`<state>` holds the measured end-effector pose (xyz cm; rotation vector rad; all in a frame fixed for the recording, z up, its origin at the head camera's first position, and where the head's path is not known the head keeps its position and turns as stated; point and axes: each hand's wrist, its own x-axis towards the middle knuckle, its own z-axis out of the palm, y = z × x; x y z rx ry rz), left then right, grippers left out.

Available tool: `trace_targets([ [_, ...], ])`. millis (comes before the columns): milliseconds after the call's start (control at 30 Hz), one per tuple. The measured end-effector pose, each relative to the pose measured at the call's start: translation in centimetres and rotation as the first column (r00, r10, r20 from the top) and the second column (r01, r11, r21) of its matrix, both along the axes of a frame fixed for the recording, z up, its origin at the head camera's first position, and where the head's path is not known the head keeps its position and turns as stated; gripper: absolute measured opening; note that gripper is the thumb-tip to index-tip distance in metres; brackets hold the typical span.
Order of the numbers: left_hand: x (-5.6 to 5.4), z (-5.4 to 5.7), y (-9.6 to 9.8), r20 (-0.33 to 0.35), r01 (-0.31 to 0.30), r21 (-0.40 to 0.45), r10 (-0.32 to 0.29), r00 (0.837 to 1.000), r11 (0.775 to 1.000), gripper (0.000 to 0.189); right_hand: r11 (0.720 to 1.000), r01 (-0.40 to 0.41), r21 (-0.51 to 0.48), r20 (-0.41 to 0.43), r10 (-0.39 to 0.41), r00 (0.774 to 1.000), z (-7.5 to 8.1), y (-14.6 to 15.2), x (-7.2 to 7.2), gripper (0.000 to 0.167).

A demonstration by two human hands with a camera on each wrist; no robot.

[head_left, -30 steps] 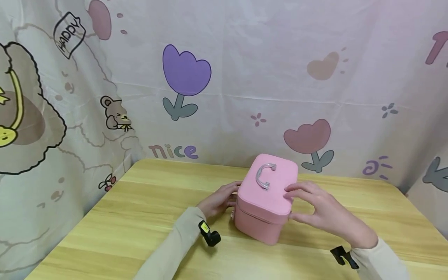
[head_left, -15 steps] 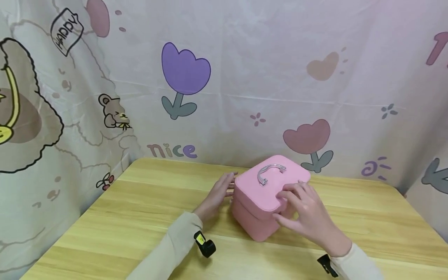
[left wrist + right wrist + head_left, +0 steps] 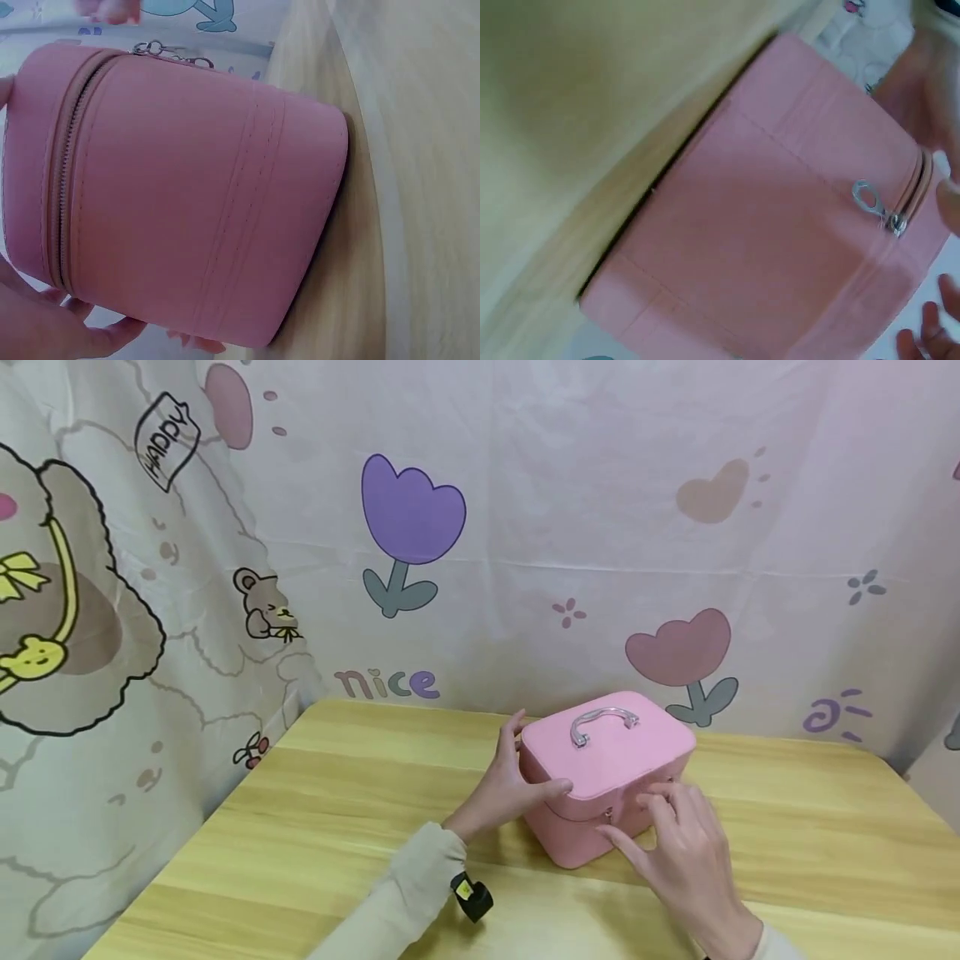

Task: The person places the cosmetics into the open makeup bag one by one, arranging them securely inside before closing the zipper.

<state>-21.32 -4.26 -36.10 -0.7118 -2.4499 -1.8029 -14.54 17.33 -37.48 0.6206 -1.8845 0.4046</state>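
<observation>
A pink zip-up cosmetic case (image 3: 622, 762) stands on the table, its lid down and a silver handle (image 3: 600, 716) on top. My left hand (image 3: 506, 792) grips the case's left side, thumb over the lid corner and fingers along the side wall. In the left wrist view, the zip track (image 3: 66, 172) runs closed around that end. At the front, my right hand (image 3: 686, 843) hovers beside the wall, thumb and fingers apart. A metal zip pull (image 3: 866, 196) hangs near the lid seam in the right wrist view, with the right fingertips (image 3: 934, 330) off the case edge.
The wood-grain table (image 3: 322, 827) reaches back to a printed cloth backdrop (image 3: 525, 510) with tulips and bears. A black wrist camera (image 3: 472, 895) sits on the left sleeve (image 3: 405, 893).
The case has turned clockwise, bringing its zip-pull side round to the front right. The left thumb has come onto the lid; my right hand has moved from the lid's right edge to the front.
</observation>
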Motion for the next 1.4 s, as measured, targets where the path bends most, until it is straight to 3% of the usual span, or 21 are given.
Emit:
trace_targets([
  [100, -0.2, 0.0, 0.2, -0.014, -0.016, 0.02, 0.016, 1.0, 1.0, 0.104, 1.0, 0.003, 0.001, 0.107, -0.003, 0.994, -0.4, 0.0, 0.1, 0.053],
  [233, -0.5, -0.1, 0.2, -0.033, 0.001, 0.018, 0.0, 0.999, 1.0, 0.094, 1.0, 0.007, 0.001, 0.254, -0.007, 0.967, -0.7, -0.3, 0.1, 0.022],
  [333, -0.6, -0.2, 0.1, -0.061, 0.009, -0.018, -0.01, 0.998, 1.0, 0.079, 1.0, 0.007, -0.006, 0.345, -0.005, 0.938, -0.6, -0.4, 0.3, 0.027],
  [467, -0.9, -0.4, -0.3, -0.152, 0.009, -0.078, -0.021, 0.988, 0.997, 0.057, 1.0, 0.008, -0.016, 0.427, 0.0, 0.904, -0.1, -0.2, 0.6, 0.027],
  [533, -1.1, -0.6, -0.5, -0.196, 0.016, -0.101, -0.036, 0.98, 0.995, 0.051, 1.0, 0.004, -0.007, 0.424, -0.001, 0.906, 0.0, 0.0, 0.8, 0.026],
  [633, -1.5, -0.8, -0.8, -0.263, 0.028, -0.132, -0.062, 0.963, 0.991, 0.051, 0.999, -0.014, 0.034, 0.355, 0.001, 0.935, 0.1, 0.2, 0.9, 0.021],
  [700, -1.8, -0.9, -1.0, -0.349, 0.025, -0.184, -0.088, 0.933, 0.983, 0.051, 0.997, -0.035, 0.066, 0.313, 0.013, 0.95, -0.1, 0.2, 0.9, 0.016],
  [767, -2.0, -0.9, -1.1, -0.452, 0.015, -0.232, -0.121, 0.884, 0.973, 0.05, 0.995, -0.051, 0.086, 0.284, 0.025, 0.959, -0.2, 0.1, 1.0, 0.014],
  [867, -2.5, -0.9, -1.3, -0.587, -0.013, -0.285, -0.164, 0.793, 0.958, 0.052, 0.992, -0.055, 0.11, 0.268, 0.024, 0.963, -0.3, -0.3, 1.1, 0.036],
  [933, -2.7, -0.9, -1.4, -0.632, -0.024, -0.297, -0.177, 0.754, 0.955, 0.058, 0.992, -0.041, 0.119, 0.262, 0.009, 0.965, -0.3, -0.6, 1.2, 0.05],
  [1067, -2.9, -1.0, -1.3, -0.675, -0.055, -0.309, -0.178, 0.716, 0.949, 0.072, 0.991, -0.012, 0.131, 0.265, -0.023, 0.964, -0.1, -1.1, 1.6, 0.054],
  [1233, -3.0, -1.2, -1.1, -0.701, -0.071, -0.296, -0.166, 0.693, 0.952, 0.073, 0.99, 0.012, 0.143, 0.268, -0.051, 0.962, 0.1, -1.5, 1.8, 0.053],
  [1400, -3.1, -1.5, -1.1, -0.726, -0.084, -0.281, -0.155, 0.669, 0.956, 0.073, 0.99, -0.022, 0.14, 0.27, -0.017, 0.963, -0.1, -1.6, 1.8, 0.044],
])
